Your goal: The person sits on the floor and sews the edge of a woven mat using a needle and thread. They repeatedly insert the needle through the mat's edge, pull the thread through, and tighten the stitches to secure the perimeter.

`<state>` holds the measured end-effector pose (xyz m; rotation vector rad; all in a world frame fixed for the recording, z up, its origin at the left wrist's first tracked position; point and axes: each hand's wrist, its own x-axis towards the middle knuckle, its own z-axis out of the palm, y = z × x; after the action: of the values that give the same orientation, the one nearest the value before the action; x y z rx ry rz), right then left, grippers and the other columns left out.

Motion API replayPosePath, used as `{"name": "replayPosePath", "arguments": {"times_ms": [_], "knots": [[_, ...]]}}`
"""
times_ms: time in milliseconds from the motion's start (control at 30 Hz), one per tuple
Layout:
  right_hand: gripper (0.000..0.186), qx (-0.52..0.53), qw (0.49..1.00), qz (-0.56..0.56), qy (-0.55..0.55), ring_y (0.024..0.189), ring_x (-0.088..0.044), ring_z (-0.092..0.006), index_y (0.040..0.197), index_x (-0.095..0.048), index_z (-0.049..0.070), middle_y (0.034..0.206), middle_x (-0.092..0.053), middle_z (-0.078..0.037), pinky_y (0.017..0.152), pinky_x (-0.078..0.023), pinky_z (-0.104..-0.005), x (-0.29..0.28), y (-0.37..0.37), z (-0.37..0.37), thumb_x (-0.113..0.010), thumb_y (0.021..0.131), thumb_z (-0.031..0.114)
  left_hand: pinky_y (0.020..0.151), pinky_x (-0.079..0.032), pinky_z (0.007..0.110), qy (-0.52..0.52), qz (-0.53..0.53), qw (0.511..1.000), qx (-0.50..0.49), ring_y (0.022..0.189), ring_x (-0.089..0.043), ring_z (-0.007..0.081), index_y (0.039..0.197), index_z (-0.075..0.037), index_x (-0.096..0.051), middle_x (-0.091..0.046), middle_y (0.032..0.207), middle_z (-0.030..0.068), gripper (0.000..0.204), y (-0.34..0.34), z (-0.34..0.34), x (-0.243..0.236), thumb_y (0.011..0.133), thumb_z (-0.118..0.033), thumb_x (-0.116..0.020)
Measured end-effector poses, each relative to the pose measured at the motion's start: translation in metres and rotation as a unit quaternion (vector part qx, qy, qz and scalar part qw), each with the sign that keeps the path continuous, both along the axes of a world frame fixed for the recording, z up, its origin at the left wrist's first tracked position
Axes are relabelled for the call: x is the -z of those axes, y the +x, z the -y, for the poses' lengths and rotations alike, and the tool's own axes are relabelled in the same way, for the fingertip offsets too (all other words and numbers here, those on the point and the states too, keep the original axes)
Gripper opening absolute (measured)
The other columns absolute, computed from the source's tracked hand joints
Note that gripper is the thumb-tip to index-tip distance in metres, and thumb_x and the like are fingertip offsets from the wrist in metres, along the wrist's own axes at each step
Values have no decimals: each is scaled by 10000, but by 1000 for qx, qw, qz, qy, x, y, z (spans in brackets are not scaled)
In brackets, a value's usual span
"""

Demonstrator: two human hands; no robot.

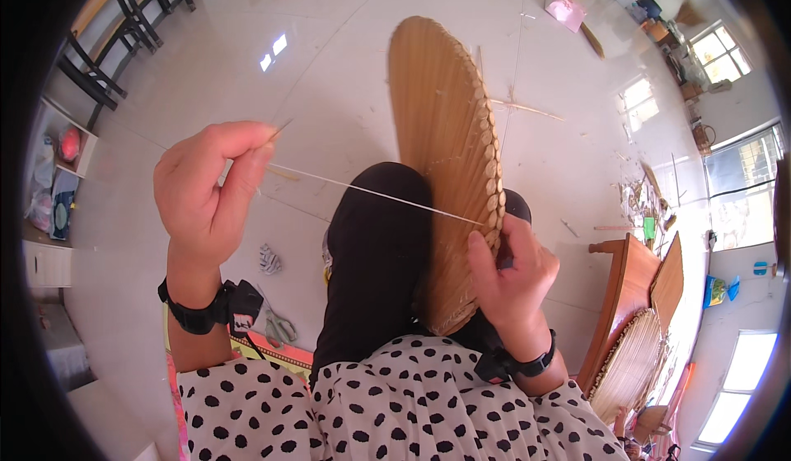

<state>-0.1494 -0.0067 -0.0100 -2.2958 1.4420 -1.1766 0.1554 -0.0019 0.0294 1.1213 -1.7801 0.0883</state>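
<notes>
My left hand (pixel 210 181), raised on the left, pinches a thin needle (pixel 283 128) between thumb and fingertips. A white thread (pixel 375 191) runs taut from beside that hand to the rim of a flat mat of tan plant stalks (pixel 441 131). The mat leans upright across my lap, seen at a slant, with pale cut stalk ends along its right edge. My right hand (pixel 519 271) grips that edge low down, thumb on the near face where the thread meets the mat; its other fingers are partly hidden behind the rim.
Scissors (pixel 280 327) and a crumpled striped cloth (pixel 269 260) lie left of my knees. At right a wooden stool or low table (pixel 614 296) stands beside another stalk mat (pixel 630 362). Loose stalks (pixel 527 110) are scattered over the tiled floor. Benches (pixel 124 28) stand far left.
</notes>
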Motion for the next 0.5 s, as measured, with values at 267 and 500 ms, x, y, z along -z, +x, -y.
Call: {"name": "replayPosePath", "arguments": {"times_ms": [267, 500], "knots": [[195, -5, 997, 54, 52, 501, -492, -123, 994, -636, -34, 641, -555, -82, 498, -420, -253, 2, -16, 14, -721, 839, 50, 518, -399, 218, 47, -147, 987, 33, 562, -533, 74, 941, 4, -657, -606, 678, 18, 42, -25, 10, 5, 922, 16, -621], [193, 23, 998, 58, 23, 515, -448, -80, 988, -637, -30, 620, -516, -40, 495, -396, -230, 15, -16, 15, -724, 838, 53, 550, -413, 210, 159, -202, 964, 66, 585, -517, 63, 954, 12, -645, -580, 675, 8, 59, -18, 36, 42, 939, 12, -588]]}}
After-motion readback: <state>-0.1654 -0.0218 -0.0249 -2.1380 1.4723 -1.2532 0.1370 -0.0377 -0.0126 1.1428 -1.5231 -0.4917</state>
